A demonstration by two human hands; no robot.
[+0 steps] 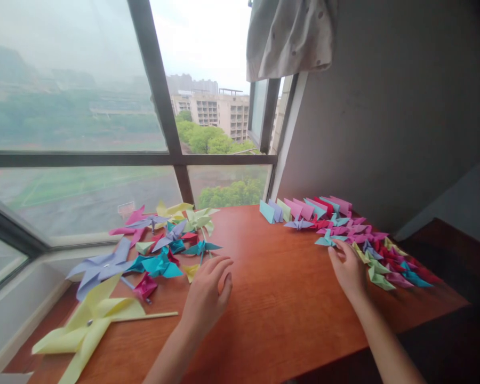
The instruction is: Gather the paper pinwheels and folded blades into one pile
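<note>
The left hand [206,290] rested on the wooden table [276,298] near its middle, with the fingers relaxed and a little spread, grasping nothing. Its fingertips lay just beside a small yellow folded paper [191,271] and a teal paper pinwheel [202,248]. These belonged to a loose heap of coloured pinwheels [160,245] at the left side of the table, close to the window edge. A large yellow pinwheel [90,322] with a thin stick lay at the near left corner, and a large lavender pinwheel [100,266] lay just behind it.

The right hand [348,266] was also empty, palm down, with the fingers stretched toward the far edge. Its fingertips touched, or nearly touched, a teal folded paper piece [325,241] at the border of a long row of folded paper pieces [364,242]. This row ran along the right side of the table, from the far edge to the near right corner.
</note>
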